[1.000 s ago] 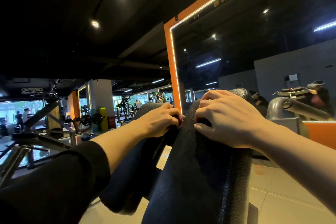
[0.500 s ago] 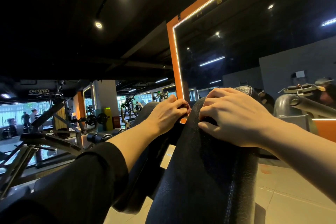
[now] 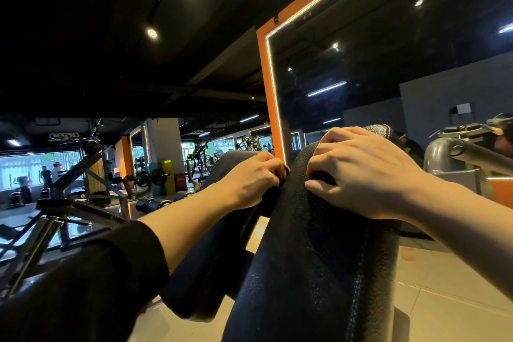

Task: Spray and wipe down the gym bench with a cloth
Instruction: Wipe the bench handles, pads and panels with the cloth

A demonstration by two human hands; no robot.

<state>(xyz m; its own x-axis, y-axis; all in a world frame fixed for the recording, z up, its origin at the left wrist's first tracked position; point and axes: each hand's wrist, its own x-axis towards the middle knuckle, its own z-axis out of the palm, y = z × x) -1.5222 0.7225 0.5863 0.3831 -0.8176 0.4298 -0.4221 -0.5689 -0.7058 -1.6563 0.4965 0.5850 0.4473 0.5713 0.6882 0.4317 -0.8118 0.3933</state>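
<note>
While both arms reach up from the bottom corners of the frame, the black padded gym bench [image 3: 319, 258] fills the lower middle, its textured pad rising as a narrow column toward the centre, with a second dark pad [image 3: 211, 253] beside it on the left. Behind it, in the upper right, stands a big mirror with an orange frame [image 3: 270, 91] edged by a light strip. Over in the left of the frame sits a grey weight rack [image 3: 83, 175] with plates. At centre right, the right hand [image 3: 363, 172] lies on top of the bench pad near its upper end, fingers curled down and bunched over something dark that could be the cloth, though I cannot tell it apart from the pad. Just left of centre, the left hand [image 3: 249, 178] is at the pad's left edge, its fingers curled tight around something small with a dark reddish tip [image 3: 283, 172]; what that is I cannot make out.
</note>
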